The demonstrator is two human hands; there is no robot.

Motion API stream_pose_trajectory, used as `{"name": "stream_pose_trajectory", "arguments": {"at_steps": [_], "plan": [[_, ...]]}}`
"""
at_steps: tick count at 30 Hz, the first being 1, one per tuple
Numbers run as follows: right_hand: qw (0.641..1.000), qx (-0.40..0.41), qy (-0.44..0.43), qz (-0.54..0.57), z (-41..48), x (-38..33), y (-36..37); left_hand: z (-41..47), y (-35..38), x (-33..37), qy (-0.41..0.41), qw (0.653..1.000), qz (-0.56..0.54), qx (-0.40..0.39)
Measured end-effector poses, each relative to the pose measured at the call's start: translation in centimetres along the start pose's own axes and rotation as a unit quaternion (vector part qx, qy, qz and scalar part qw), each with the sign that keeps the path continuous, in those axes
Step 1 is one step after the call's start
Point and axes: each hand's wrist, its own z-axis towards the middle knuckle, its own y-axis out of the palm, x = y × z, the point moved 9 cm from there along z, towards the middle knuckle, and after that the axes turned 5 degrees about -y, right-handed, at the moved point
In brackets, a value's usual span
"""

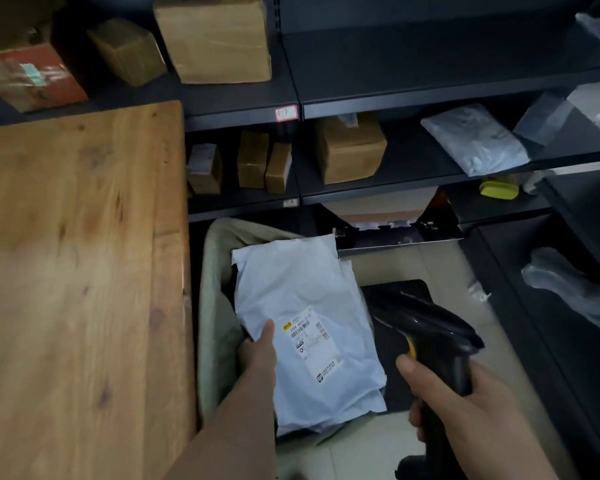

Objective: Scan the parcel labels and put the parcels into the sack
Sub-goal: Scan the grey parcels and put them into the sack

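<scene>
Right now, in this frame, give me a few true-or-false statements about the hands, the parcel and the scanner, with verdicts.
1. The left hand grips the white mailer parcel at its edge. True.
2. The right hand holds a roll of tape. False: it grips a black barcode scanner.
3. The parcel's shipping label faces up. True.
4. The parcel lies on the wooden table. False: the left hand holds it over the mouth of the sack, beside the table.
</scene>
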Motion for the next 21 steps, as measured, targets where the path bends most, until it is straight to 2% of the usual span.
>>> {"name": "stream_pose_trajectory", "arguments": {"at_steps": [6,13,18,21], "plan": [[0.999,-0.014,0.019,-0.022,2.3,1.9,1.1,3.0,0.1,-1.8,0.008,0.998,0.010,0.058],[0.999,-0.019,0.036,-0.028,3.7,3.8,2.2,6.1,0.0,-2.5,0.064,0.978,0.176,0.090],[0.999,-0.016,0.034,-0.033,3.7,4.4,2.2,6.4,0.5,-3.0,0.084,0.963,0.238,0.098],[0.999,-0.016,0.026,-0.039,3.2,3.8,2.3,4.8,0.4,-2.6,0.155,0.939,0.292,0.098]]}}
